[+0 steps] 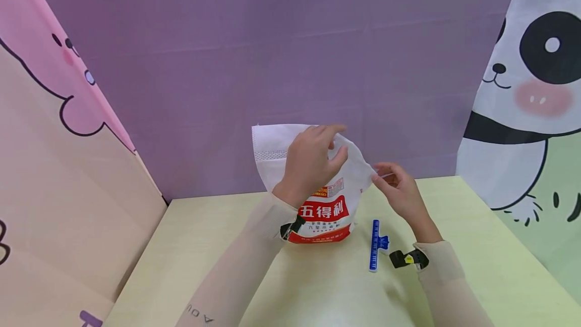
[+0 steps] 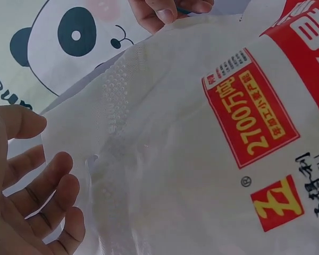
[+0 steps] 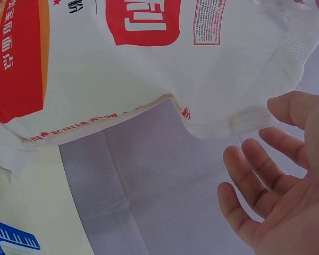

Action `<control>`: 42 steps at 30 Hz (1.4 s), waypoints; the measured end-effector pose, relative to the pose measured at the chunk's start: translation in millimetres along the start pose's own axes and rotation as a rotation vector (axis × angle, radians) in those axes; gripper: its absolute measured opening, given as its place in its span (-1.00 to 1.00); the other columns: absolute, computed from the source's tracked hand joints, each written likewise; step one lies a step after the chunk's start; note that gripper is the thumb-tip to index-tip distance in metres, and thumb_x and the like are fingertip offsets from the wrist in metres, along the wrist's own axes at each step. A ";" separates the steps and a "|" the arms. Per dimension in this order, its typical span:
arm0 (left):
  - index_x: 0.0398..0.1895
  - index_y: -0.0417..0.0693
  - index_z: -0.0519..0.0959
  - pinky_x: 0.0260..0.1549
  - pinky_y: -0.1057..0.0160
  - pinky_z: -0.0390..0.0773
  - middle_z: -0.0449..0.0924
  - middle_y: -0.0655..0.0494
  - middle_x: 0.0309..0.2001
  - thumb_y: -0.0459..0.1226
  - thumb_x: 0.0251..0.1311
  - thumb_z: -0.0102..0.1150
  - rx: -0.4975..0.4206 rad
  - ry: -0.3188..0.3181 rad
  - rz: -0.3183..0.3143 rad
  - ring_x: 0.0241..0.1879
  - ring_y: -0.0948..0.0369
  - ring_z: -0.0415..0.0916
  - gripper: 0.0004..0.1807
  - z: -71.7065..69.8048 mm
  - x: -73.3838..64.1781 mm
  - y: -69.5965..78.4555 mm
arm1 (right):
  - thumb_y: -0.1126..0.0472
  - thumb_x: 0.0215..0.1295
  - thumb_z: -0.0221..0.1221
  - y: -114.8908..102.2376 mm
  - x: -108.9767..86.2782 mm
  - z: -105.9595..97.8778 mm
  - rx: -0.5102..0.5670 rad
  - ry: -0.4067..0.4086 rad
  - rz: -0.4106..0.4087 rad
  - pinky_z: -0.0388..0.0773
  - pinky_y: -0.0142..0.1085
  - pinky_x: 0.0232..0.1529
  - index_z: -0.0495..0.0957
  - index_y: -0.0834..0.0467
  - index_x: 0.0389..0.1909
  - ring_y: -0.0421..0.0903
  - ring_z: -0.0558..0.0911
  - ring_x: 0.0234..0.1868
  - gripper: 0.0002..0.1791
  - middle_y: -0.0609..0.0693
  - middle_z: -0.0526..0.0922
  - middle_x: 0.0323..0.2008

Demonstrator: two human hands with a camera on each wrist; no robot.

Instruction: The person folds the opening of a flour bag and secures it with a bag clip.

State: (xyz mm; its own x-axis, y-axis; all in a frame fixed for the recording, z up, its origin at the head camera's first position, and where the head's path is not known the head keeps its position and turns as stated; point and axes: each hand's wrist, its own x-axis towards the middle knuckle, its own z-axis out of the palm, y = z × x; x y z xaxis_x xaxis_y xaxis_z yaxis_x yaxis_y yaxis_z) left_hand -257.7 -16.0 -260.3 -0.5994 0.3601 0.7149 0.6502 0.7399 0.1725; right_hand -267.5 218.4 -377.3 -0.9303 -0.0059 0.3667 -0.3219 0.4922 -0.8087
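A white flour bag with red and yellow print stands upright on the table, its top raised and slanting down to the right. My right hand pinches the bag's upper right corner between thumb and index finger; in the right wrist view its other fingers hang loosely below the edge. At the top edge is my left hand, thumb and index finger spread apart. The left wrist view shows its bent fingers beside the bag's edge, without a clear pinch. A blue clip with ruler-like marks lies right of the bag.
The pale table carries the bag and the clip. A purple cloth backdrop rises behind it. Side panels with cartoon prints stand left and right, including a panda. Each wrist wears a dark strap.
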 end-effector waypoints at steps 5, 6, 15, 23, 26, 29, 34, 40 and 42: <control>0.18 0.10 0.66 -0.27 0.32 0.62 0.74 0.18 -0.19 -0.06 0.37 0.15 0.057 -0.010 0.019 -0.31 0.27 0.54 -0.62 1.0 5.8 0.6 | 0.00 0.52 0.15 1.7 3.1 1.3 -0.019 -0.013 -0.010 0.55 -0.37 -0.06 0.49 0.16 0.31 0.08 0.60 -0.02 -0.52 0.20 0.61 0.01; 0.18 0.10 0.66 -0.27 0.32 0.63 0.75 0.18 -0.18 -0.06 0.37 0.14 0.069 -0.015 0.018 -0.31 0.27 0.55 -0.62 1.0 6.8 0.7 | 0.01 0.52 0.15 2.0 3.6 1.7 -0.020 -0.016 -0.013 0.56 -0.37 -0.08 0.49 0.16 0.31 0.07 0.59 -0.04 -0.53 0.20 0.61 -0.02; 0.02 0.09 0.72 -0.21 0.27 0.67 0.78 0.17 -0.09 -0.02 0.39 0.09 0.136 -0.074 0.017 -0.23 0.20 0.66 -0.67 1.6 14.3 3.7 | 0.09 0.51 0.16 1.9 5.8 4.1 -0.010 -0.025 -0.018 0.54 -0.39 -0.24 0.55 0.20 0.23 0.02 0.50 -0.20 -0.60 0.18 0.59 -0.15; -0.06 0.10 0.71 -0.31 0.31 0.61 0.76 0.18 -0.18 0.13 0.35 0.16 0.151 -0.102 -0.015 -0.30 0.22 0.61 -0.61 0.8 16.8 4.4 | 0.11 0.47 0.22 0.5 6.9 7.6 -0.057 -0.013 -0.017 0.51 -0.37 -0.32 0.59 0.20 0.16 0.03 0.46 -0.22 -0.64 0.14 0.53 -0.22; -0.09 0.09 0.72 -0.32 0.32 0.60 0.75 0.18 -0.22 0.15 0.36 0.16 0.148 -0.093 -0.022 -0.32 0.23 0.59 -0.60 1.6 16.6 3.8 | 0.10 0.45 0.25 0.1 7.3 11.2 -0.078 0.012 -0.017 0.51 -0.38 -0.35 0.61 0.20 0.11 0.02 0.47 -0.22 -0.66 0.13 0.53 -0.23; -0.13 0.09 0.72 -0.34 0.32 0.58 0.74 0.19 -0.28 0.14 0.37 0.15 0.144 -0.081 -0.029 -0.35 0.24 0.57 -0.62 2.5 16.6 3.6 | 0.10 0.43 0.27 -0.2 7.4 15.2 -0.091 0.048 -0.028 0.51 -0.39 -0.37 0.64 0.21 0.05 0.01 0.47 -0.22 -0.69 0.13 0.54 -0.24; -0.18 0.10 0.73 -0.34 0.31 0.56 0.74 0.20 -0.32 0.12 0.39 0.14 0.121 -0.064 -0.049 -0.38 0.25 0.56 -0.64 3.6 17.1 3.9 | 0.12 0.41 0.29 0.0 6.7 21.4 -0.107 0.126 -0.053 0.50 -0.40 -0.40 0.65 0.21 -0.04 0.00 0.50 -0.26 -0.74 0.12 0.57 -0.28; -0.24 0.09 0.74 -0.33 0.29 0.58 0.76 0.19 -0.32 0.11 0.38 0.16 0.093 -0.032 -0.081 -0.35 0.24 0.60 -0.64 5.6 18.3 3.1 | 0.20 0.36 0.32 0.4 5.9 27.0 -0.129 0.228 -0.125 0.48 -0.43 -0.44 0.65 0.23 -0.14 -0.03 0.52 -0.35 -0.82 0.11 0.61 -0.36; -0.26 0.08 0.75 -0.34 0.29 0.58 0.77 0.18 -0.32 0.10 0.38 0.17 0.084 -0.020 -0.084 -0.34 0.23 0.61 -0.65 5.9 18.4 2.9 | 0.23 0.35 0.33 0.5 5.4 28.2 -0.134 0.254 -0.151 0.46 -0.45 -0.45 0.65 0.24 -0.16 -0.04 0.51 -0.38 -0.84 0.11 0.62 -0.39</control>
State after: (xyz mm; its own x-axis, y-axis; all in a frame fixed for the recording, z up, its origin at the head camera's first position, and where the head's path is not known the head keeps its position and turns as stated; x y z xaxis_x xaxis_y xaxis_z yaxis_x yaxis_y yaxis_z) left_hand -269.6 -3.9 -250.6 -0.6600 0.3050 0.6866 0.5561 0.8128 0.1735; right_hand -277.6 194.0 -388.7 -0.7949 0.1215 0.5945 -0.4111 0.6128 -0.6749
